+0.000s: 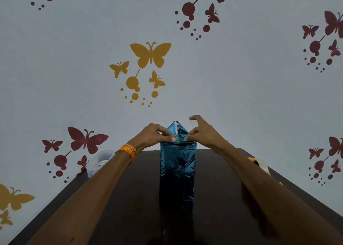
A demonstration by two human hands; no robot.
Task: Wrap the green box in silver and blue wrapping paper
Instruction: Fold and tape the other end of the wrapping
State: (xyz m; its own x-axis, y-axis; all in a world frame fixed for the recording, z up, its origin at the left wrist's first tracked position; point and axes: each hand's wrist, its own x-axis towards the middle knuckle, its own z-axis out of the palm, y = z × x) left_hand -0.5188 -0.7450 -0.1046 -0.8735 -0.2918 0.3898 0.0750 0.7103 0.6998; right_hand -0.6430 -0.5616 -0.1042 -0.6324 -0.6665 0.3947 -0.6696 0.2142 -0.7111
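A pale wall stencilled with red and yellow butterflies rises behind a dark brown table. Along the table's middle is a long box covered in shiny blue wrapping paper. At its far end the left hand and right hand each pinch the pointed blue-and-silver paper flap. A yellow tape roll sits far right.

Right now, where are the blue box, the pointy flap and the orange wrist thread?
blue box (177,170): head view, its near side.
pointy flap (171,129): head view, blue face below tip.
orange wrist thread (128,150): head view, middle of band.
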